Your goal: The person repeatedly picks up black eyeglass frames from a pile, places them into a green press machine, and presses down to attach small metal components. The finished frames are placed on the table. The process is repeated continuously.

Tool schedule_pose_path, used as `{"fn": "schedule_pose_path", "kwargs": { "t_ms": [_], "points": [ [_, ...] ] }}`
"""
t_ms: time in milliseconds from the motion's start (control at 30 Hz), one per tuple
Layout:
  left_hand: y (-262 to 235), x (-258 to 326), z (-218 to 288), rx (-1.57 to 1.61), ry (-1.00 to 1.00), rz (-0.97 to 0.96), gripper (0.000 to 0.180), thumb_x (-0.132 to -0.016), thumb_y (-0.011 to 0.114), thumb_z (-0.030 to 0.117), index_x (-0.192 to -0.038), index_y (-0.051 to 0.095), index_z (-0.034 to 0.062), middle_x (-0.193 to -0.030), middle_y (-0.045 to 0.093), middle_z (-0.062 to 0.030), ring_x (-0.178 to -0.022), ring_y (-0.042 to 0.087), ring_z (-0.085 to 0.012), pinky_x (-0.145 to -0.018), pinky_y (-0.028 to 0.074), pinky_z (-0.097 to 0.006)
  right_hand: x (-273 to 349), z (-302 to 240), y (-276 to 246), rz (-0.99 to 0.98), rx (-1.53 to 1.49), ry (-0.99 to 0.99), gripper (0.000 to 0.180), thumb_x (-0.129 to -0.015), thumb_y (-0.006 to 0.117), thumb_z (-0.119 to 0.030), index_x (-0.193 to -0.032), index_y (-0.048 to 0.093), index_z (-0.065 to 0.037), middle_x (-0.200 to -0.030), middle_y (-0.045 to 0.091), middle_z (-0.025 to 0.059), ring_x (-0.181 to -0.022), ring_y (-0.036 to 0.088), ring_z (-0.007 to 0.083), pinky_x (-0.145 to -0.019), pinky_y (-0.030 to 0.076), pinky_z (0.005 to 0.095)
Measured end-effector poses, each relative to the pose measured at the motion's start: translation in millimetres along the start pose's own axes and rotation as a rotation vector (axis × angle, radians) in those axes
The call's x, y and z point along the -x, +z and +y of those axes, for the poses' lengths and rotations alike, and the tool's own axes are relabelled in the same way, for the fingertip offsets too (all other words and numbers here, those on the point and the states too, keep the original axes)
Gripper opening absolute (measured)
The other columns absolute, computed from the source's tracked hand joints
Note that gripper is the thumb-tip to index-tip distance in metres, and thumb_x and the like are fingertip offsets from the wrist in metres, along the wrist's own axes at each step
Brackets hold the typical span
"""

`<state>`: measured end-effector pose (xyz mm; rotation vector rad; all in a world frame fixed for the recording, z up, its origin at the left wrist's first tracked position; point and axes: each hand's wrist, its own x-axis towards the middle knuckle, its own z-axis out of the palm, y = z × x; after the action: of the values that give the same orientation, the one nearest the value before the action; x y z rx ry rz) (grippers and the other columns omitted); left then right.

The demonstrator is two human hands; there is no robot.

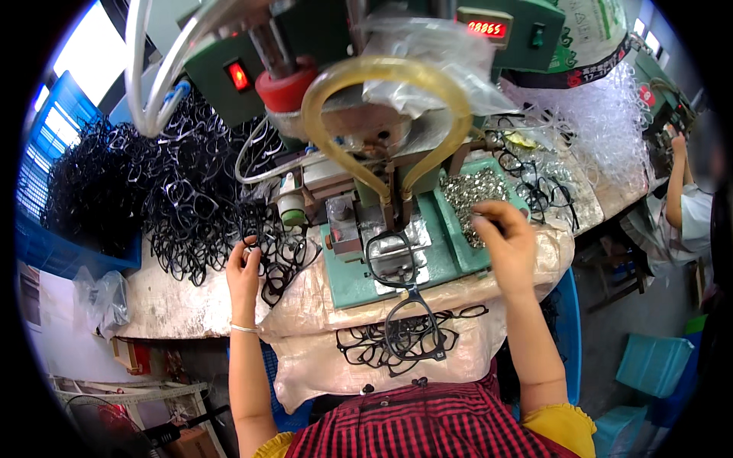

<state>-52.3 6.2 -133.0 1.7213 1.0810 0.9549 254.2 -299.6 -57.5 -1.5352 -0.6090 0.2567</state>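
Note:
A black eyeglass frame (439, 345) hangs in the green press machine (336, 294), one rim under the press tip and the other over the front edge. At the near edge of a large heap of black eyeglass frames (183, 195), my left hand (243, 273) has its fingers closed on a frame there. My right hand (506, 248) is over the right side of a green tray (477, 263) full of small shiny metal parts (477, 195). Its thumb and fingers are pinched together; anything between them is too small to make out.
Several more black frames lie on the cloth (305, 366) across my lap. A yellowish tube (385, 69) loops in front of the press. A blue crate (46, 237) stands left, and clear plastic strands (611, 130) are heaped right. Another person (691, 206) sits far right.

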Motion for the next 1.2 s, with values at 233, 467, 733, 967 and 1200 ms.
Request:
{"fn": "schedule_pose_path", "kwargs": {
  "t_ms": [233, 467, 733, 967, 1200],
  "points": [
    [31.6, 14.8, 41.4, 0.446, 0.098, 0.207, 0.014, -0.101, 0.058, 0.019, -0.101, 0.063, 0.0065, -0.098, 0.067, -0.0022, -0.069, 0.051, -0.0059, -0.061, 0.043, -0.020, -2.2, -30.6, 72.7, -0.065, -0.087, -0.234, 0.009, -0.085, 0.068, -0.002, -0.093, 0.068, 0.001, -0.093, 0.071, 0.0059, -0.090, 0.064, 0.0131, -0.081, 0.049, 0.0272],
    [49.7, 81.2, 226.1, 0.538, 0.800, -0.148, 0.023, -0.104, 0.047, 0.025, -0.111, 0.046, 0.0041, -0.098, 0.047, -0.0133, -0.075, 0.050, -0.0164, -0.062, 0.051, -0.026, -0.2, -33.2, 65.7, -0.109, -0.197, -0.096, 0.010, -0.086, 0.068, -0.003, -0.095, 0.070, 0.001, -0.093, 0.071, 0.0097, -0.089, 0.066, 0.0174, -0.082, 0.050, 0.0281],
    [49.9, 109.8, 245.8, 0.549, 0.708, -0.009, 0.021, -0.100, 0.054, 0.024, -0.103, 0.047, 0.0049, -0.090, 0.055, -0.0136, -0.064, 0.058, -0.0178, -0.057, 0.057, -0.029, 2.8, -46.0, 76.4, -0.094, -0.157, -0.247, 0.029, -0.082, 0.068, -0.001, -0.110, 0.063, 0.002, -0.095, 0.070, 0.0119, -0.090, 0.068, 0.0208, -0.083, 0.050, 0.0309],
    [71.0, 60.9, 229.3, 0.468, 0.726, -0.058, 0.015, -0.098, 0.056, 0.008, -0.101, 0.048, -0.0045, -0.096, 0.059, -0.0164, -0.086, 0.062, -0.0213, -0.078, 0.060, -0.037, 1.2, -46.7, 75.2, -0.178, -0.204, -0.298, 0.058, -0.082, 0.068, 0.002, -0.134, 0.043, 0.003, -0.092, 0.070, 0.0084, -0.092, 0.065, 0.0149, -0.089, 0.047, 0.0279],
    [67.1, 65.2, 229.4, 0.370, 0.765, -0.089, 0.011, -0.096, 0.061, 0.010, -0.095, 0.055, 0.0000, -0.096, 0.066, -0.0157, -0.082, 0.065, -0.0221, -0.076, 0.054, -0.034, 14.9, -75.0, 64.1, -0.266, -0.565, 0.119, 0.061, -0.085, 0.064, 0.003, -0.140, 0.037, 0.004, -0.118, 0.064, 0.0139, -0.114, 0.058, 0.0196, -0.100, 0.044, 0.0316]
  ]
}}
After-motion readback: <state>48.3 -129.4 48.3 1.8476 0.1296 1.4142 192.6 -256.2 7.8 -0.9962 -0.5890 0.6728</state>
